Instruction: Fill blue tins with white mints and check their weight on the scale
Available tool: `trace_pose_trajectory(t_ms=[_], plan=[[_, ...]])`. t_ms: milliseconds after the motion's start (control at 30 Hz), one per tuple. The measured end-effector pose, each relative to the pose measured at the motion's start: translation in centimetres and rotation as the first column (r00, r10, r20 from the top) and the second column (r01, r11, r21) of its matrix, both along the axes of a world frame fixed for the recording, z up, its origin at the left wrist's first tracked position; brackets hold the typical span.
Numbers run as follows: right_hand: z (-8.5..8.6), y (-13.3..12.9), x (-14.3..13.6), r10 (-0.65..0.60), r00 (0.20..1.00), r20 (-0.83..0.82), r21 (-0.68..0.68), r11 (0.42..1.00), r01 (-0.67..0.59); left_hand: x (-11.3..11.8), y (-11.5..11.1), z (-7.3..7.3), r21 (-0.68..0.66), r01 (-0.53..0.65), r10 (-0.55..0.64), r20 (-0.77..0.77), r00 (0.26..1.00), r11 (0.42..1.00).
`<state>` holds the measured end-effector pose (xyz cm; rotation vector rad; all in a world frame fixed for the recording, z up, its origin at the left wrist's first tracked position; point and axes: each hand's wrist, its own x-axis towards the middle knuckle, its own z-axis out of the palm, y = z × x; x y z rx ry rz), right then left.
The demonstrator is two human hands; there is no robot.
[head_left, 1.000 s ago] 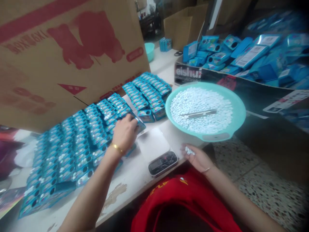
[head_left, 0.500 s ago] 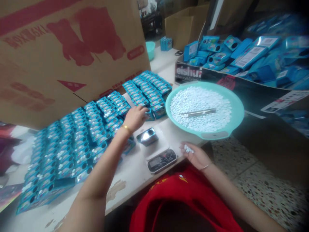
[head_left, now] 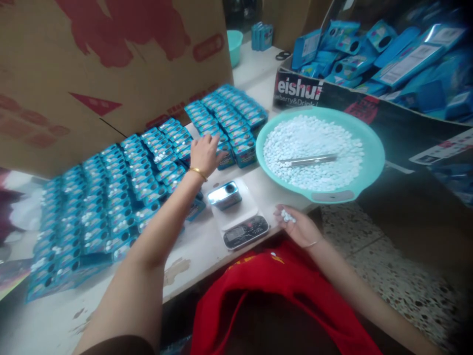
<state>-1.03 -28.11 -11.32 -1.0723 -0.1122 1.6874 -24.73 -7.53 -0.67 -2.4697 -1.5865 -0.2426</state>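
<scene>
My left hand [head_left: 205, 154] reaches over the near end of the rear block of blue boxes [head_left: 232, 118]. Its fingers look spread, at or just above a box there; contact is hard to make out. In my right hand [head_left: 297, 228], turned palm up at the table edge, a few small white tablets [head_left: 287, 216] lie in the cupped fingers. Between the hands stands a kitchen scale [head_left: 246, 232] with one shiny-topped box [head_left: 224, 195] on its platform. A turquoise basin [head_left: 375, 162] of white tablets [head_left: 314, 140] sits beyond my right hand, with metal tweezers [head_left: 308, 160] lying on top.
Long rows of blue boxes [head_left: 107, 207], many with tablets on top, cover the left of the table. A big brown carton [head_left: 148, 74] stands behind them. At the right, a black carton [head_left: 332, 98] is heaped with blue packs [head_left: 402, 64].
The view has shifted, so the table items sit higher in the picture. My left hand's fingers have spread somewhat at the rear block. My right hand still holds tablets by the scale.
</scene>
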Motion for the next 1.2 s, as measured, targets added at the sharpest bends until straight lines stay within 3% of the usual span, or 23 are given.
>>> trace_pose_trajectory(t_ms=[133, 233, 367, 500, 600, 667, 800, 867, 967, 1067, 1133, 1200], plan=[[-0.1, 0.1, 0.1, 0.005, 1.000, 0.012, -0.004, 1.000, -0.005, -2.1, -4.4, 2.7, 0.033, -0.025, 0.016, 0.243, 0.970, 0.999], [0.1, 0.1, 0.1, 0.007, 1.000, 0.016, -0.030, 1.000, -0.006, -4.0, -8.5, 3.5, 0.016, 0.006, -0.011, 0.357, 0.934, 1.000], [1.3, 0.2, -0.2, 0.022, 0.999, 0.031, -0.093, 0.995, -0.019, -5.1, -13.6, 1.8, -0.068, 0.065, -0.031, 0.410, 0.912, 0.996], [4.6, 0.9, -1.0, 0.170, 0.983, 0.075, 0.021, 0.985, -0.172, -4.8, -16.6, -0.5, -0.020, 0.071, -0.057, 0.409, 0.911, 0.997], [8.0, 2.8, -2.3, 0.321, 0.933, 0.160, 0.153, 0.926, -0.345, -4.1, -17.4, -1.1, 0.047, 0.002, -0.017, 0.334, 0.942, 0.999], [10.0, 4.7, -3.3, 0.411, 0.875, 0.254, 0.218, 0.857, -0.466, -3.4, -17.6, -1.1, 0.069, -0.024, 0.003, 0.287, 0.958, 0.997], [12.5, 8.6, -5.3, 0.499, 0.673, 0.547, 0.238, 0.677, -0.696, -2.1, -17.2, -0.8, 0.069, -0.031, 0.007, 0.327, 0.945, 0.997], [13.4, 10.1, -6.0, 0.458, 0.492, 0.740, 0.162, 0.589, -0.792, -1.5, -16.8, -0.7, 0.057, -0.060, 0.032, 0.396, 0.918, 0.997], [14.7, 11.4, -6.8, 0.289, 0.153, 0.945, 0.008, 0.446, -0.895, -0.9, -16.2, -0.6, 0.024, -0.098, 0.073, 0.496, 0.865, 0.995], [15.5, 11.9, -7.5, 0.108, -0.109, 0.988, -0.139, 0.324, -0.936, -0.6, -15.7, -0.5, 0.005, -0.120, 0.098, 0.539, 0.837, 0.993], [15.7, 12.1, -7.8, 0.044, -0.213, 0.976, -0.217, 0.282, -0.935, -0.5, -15.6, -0.6, 0.006, -0.124, 0.101, 0.536, 0.838, 0.992], [15.8, 12.2, -8.1, 0.017, -0.265, 0.964, -0.260, 0.253, -0.932, -0.5, -15.5, -0.7, 0.012, -0.122, 0.097, 0.529, 0.843, 0.993]])
